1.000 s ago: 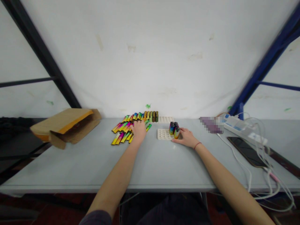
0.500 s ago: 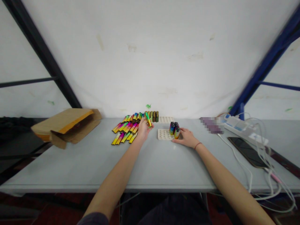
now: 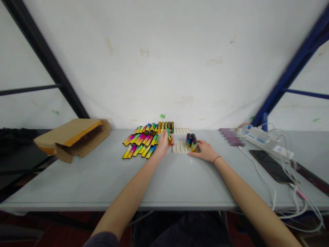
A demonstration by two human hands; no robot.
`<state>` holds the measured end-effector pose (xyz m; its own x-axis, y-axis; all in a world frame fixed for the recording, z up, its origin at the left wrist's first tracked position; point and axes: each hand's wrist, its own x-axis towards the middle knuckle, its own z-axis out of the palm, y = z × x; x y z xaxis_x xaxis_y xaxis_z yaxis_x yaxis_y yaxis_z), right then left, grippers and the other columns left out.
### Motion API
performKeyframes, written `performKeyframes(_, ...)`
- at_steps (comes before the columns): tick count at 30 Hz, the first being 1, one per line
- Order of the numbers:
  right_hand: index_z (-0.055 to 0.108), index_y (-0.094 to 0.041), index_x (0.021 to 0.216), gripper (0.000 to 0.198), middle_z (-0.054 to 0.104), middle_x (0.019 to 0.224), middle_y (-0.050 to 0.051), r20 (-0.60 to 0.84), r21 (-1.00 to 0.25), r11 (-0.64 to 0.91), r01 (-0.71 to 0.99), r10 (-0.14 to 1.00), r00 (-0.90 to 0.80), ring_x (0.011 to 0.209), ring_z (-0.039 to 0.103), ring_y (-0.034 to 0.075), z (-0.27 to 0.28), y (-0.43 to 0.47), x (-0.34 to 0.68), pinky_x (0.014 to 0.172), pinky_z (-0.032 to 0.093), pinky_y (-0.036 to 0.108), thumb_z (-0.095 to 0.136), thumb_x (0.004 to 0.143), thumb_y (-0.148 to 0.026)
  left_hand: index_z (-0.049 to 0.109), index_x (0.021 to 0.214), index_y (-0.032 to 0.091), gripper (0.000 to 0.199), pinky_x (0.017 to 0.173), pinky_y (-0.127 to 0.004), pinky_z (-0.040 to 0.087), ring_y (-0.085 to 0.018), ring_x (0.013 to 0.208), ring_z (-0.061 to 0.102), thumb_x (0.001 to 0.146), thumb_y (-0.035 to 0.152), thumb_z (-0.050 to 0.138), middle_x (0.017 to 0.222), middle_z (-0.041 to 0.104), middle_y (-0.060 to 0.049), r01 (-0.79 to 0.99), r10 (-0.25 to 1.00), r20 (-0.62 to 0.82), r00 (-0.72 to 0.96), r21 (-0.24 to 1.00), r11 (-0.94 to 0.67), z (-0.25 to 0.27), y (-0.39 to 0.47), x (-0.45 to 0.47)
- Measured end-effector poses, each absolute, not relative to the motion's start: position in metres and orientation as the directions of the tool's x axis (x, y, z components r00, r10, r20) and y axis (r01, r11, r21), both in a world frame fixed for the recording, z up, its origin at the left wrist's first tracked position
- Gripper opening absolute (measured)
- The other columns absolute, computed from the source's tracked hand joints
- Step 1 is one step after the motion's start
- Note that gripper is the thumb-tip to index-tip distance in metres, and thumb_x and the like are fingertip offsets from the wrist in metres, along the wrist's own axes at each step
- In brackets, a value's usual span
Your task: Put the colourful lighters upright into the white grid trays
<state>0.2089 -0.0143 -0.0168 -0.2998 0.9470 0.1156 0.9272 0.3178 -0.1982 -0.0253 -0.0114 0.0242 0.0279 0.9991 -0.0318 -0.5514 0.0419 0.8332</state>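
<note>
A shiny green-and-gold tube (image 3: 169, 137) is upright, slightly tilted, in my left hand (image 3: 163, 143), whose fingers are closed around it. That hand is just left of a white tray with round holes (image 3: 180, 147). Several dark-topped, gradient-coloured tubes (image 3: 191, 141) stand at the tray's right end. Around that end curls my right hand (image 3: 204, 151), thumb at the front edge and fingertips beside the nearest tube; the tray's corner is hidden beneath it. Left of my left hand, rows of shiny multicoloured tubes (image 3: 140, 139) lie on the table.
Behind my left hand, a block of upright gold and dark tubes (image 3: 166, 125) stands beside another white tray (image 3: 183, 131) near the wall. An open cardboard box (image 3: 74, 137) lies at the left. On the right are a power strip (image 3: 269, 141), a phone (image 3: 269, 166) and tangled white cables (image 3: 290, 171).
My left hand has moved right with the tube, from over the lying rows to the tray's left side. The tube is now more upright. My right hand stays in place.
</note>
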Motion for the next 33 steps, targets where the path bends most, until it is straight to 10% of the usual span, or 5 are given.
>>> performKeyframes(12,0.066,-0.017,0.125,0.066,0.060,0.138,0.020,0.135,-0.215,0.339,0.916,0.939,-0.316,0.129,0.053,0.038,-0.0197,-0.0121,0.2114,0.103,0.044,0.050,0.066,0.083,-0.068,0.030,0.054,0.023,0.053,0.036,-0.020,0.011,-0.006,0.033,0.014,0.095,0.056,0.037,0.041,0.019,0.008,-0.514,0.982,-0.186,-0.026,0.845,0.146,0.0203,-0.0112,-0.0236)
performKeyframes(33,0.066,-0.017,0.126,0.067,0.059,0.140,0.020,0.150,-0.215,0.332,0.918,0.940,-0.305,0.130,0.053,0.038,-0.0226,-0.0113,0.2116,0.104,0.044,0.050,0.067,0.082,-0.068,0.033,0.056,0.023,0.047,0.035,-0.020,0.010,-0.006,0.032,0.015,0.094,0.052,0.036,0.041,0.020,0.008,-0.484,0.972,-0.224,-0.068,0.860,0.164,0.0152,-0.0123,-0.0193)
